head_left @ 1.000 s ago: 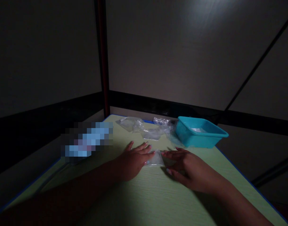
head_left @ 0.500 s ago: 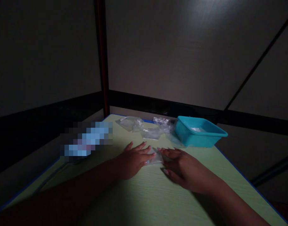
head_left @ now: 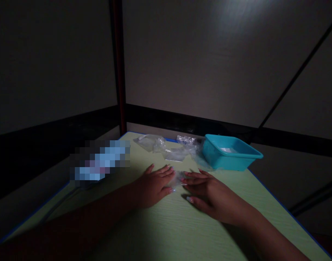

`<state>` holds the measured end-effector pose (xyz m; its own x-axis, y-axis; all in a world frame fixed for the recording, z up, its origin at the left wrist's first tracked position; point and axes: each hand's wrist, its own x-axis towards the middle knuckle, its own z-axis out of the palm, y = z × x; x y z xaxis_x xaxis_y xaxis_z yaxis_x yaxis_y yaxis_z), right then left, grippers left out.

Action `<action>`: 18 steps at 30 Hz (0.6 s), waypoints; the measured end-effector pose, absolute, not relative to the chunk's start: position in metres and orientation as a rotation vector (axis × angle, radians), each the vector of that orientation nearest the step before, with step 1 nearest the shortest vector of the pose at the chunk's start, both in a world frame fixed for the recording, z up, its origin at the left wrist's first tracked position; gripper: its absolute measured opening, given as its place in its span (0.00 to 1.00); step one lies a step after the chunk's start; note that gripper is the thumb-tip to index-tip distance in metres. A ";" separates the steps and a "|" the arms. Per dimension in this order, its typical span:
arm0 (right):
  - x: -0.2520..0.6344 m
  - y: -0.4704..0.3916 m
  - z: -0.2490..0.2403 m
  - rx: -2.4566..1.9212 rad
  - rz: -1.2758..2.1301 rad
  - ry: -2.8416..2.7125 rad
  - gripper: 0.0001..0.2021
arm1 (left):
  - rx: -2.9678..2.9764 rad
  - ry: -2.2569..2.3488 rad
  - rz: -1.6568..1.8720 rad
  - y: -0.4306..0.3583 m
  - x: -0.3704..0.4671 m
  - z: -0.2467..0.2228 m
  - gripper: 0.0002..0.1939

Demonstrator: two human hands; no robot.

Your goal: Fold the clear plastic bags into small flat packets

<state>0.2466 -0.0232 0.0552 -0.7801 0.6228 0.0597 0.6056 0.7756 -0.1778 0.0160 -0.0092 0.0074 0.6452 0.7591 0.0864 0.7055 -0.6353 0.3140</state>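
Observation:
A small clear plastic bag (head_left: 179,179) lies flat on the pale green table (head_left: 166,232). From the left, my left hand (head_left: 156,185) rests palm down with its fingers stretched out, the tips on the bag's left side. My right hand (head_left: 206,190) is also palm down, fingers apart, its fingertips touching the bag's right side. Neither hand grips anything. The fingers cover parts of the bag's edges, and its contents, if any, cannot be made out.
Crumpled clear plastic bags (head_left: 160,144) lie along the table's far edge. A turquoise basin (head_left: 231,159) stands at the back right with something whitish inside. A blurred-out bluish object (head_left: 106,159) sits at the left edge, a cable (head_left: 57,203) near it. Walls rise behind.
My left fingers have drawn closer together and shifted slightly off the bag's middle. My right fingers have spread a little, and more of the bag shows between the hands.

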 end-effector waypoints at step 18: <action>0.248 -0.014 0.043 -0.950 0.249 -2.525 0.11 | 2.615 1.168 0.420 -0.006 0.016 0.001 0.25</action>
<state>0.2476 -0.0144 0.0432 -0.6736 0.6618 0.3291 0.5848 0.7495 -0.3102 0.0163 -0.0058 0.0007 0.6377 0.7537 0.1593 0.6827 -0.6487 0.3364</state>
